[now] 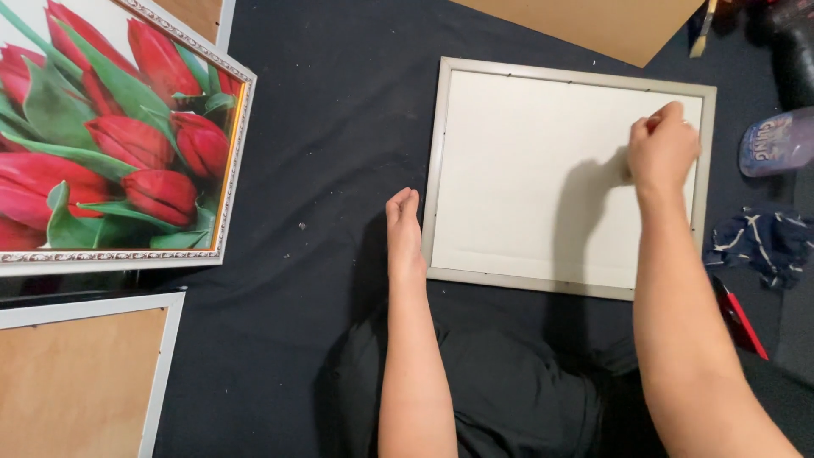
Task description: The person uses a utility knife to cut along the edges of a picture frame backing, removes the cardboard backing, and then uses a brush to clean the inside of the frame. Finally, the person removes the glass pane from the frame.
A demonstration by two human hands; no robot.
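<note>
Frame (441, 170) lies face down, its white backing (526, 178) up, on black cloth (339, 127). Left hand (404, 233) rests flat and empty beside its left edge. Right hand (663, 148) is pinched shut above the backing; whether it holds anything is unclear.

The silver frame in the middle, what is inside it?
The silver frame holds a plain white sheet. The right hand covers part of it near the right edge.

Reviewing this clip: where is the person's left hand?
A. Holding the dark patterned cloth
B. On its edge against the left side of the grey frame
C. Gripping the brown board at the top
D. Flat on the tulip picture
B: the left hand stands on its edge on the black cloth, fingers straight, along the left side of the grey frame.
</note>
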